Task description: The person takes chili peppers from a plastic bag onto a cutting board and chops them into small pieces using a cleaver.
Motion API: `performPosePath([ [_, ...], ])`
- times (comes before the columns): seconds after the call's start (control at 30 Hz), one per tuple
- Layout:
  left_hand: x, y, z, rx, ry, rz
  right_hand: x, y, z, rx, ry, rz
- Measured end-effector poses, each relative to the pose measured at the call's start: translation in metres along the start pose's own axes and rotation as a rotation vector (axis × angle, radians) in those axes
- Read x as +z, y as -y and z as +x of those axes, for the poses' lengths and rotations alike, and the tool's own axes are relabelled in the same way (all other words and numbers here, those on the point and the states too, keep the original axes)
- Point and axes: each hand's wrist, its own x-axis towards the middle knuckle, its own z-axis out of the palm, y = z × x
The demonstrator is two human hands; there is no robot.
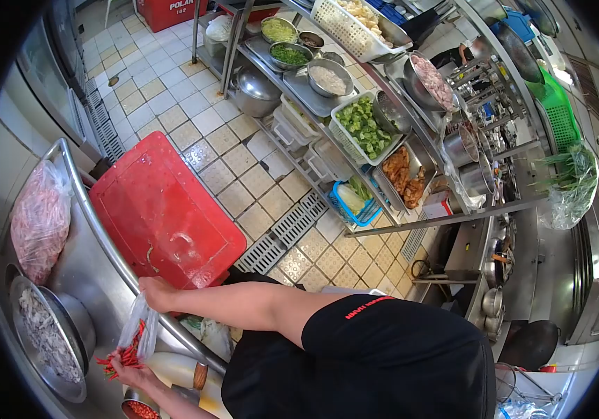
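Observation:
My right hand is closed round the gathered end of a clear plastic bag at the steel counter's edge. Red chillies lie at the bag's lower end, some with green stems poking out. Just below, my left hand has its fingers closed about these chillies; part of its grip is hidden. Close to that hand stands a metal container of chopped red chilli, cut off by the view. A knife's wooden handle rests over a pale cutting board.
On the counter are a metal bowl of greyish food and a bag of pinkish meat. A red lid lies beyond the counter rail. Shelves hold a basket of green vegetables, a tray of browned meat and several bowls.

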Motion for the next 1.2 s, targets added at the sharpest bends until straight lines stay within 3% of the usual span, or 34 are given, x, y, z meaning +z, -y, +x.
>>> performPosePath([
  [0.2,0.006,-0.025,0.003,0.054,0.023,-0.007,0.006,-0.005,0.004,-0.015,-0.114,0.077],
  [0.3,0.006,-0.041,-0.005,-0.047,0.082,-0.097,0.0,-0.002,0.003,0.019,-0.107,0.102],
  [0.37,-0.002,-0.051,-0.012,-0.068,0.344,-0.168,-0.004,0.003,-0.002,0.061,-0.118,0.15],
  [0.5,-0.007,-0.077,-0.04,-0.036,0.47,-0.186,0.008,0.009,0.004,0.066,-0.136,0.154],
  [0.57,-0.004,-0.097,-0.065,0.033,0.417,-0.146,0.033,-0.01,0.017,-0.147,-0.22,0.044],
  [0.67,0.008,-0.123,-0.107,0.025,0.406,-0.213,0.061,-0.045,0.049,-0.247,0.073,-0.344],
  [0.7,0.013,-0.126,-0.116,0.184,0.357,-0.051,0.09,-0.062,0.08,-0.594,0.328,-0.868],
  [0.73,0.019,-0.13,-0.127,0.163,0.348,-0.118,0.02,0.012,0.032,-0.576,0.613,-1.1],
  [0.77,0.022,-0.128,-0.135,0.222,0.237,-0.134,-0.004,0.043,-0.007,-0.171,0.228,-0.587],
  [0.8,0.026,-0.13,-0.142,0.266,0.22,-0.21,-0.012,0.055,-0.016,-0.061,0.07,-0.373],
  [0.9,0.019,-0.136,-0.158,0.318,0.189,-0.336,-0.022,0.04,-0.022,-0.437,-0.119,-0.325],
  [1.0,-0.01,-0.14,-0.177,0.388,0.173,-0.31,-0.033,0.046,-0.062,-0.585,-0.094,-0.284],
  [1.17,-0.068,-0.125,-0.208,0.47,0.064,-0.274,-0.017,0.041,-0.14,-0.863,0.395,-0.316],
  [1.2,-0.082,-0.118,-0.211,0.509,-0.044,-0.123,-0.012,0.039,-0.149,-0.876,0.538,-0.427],
])
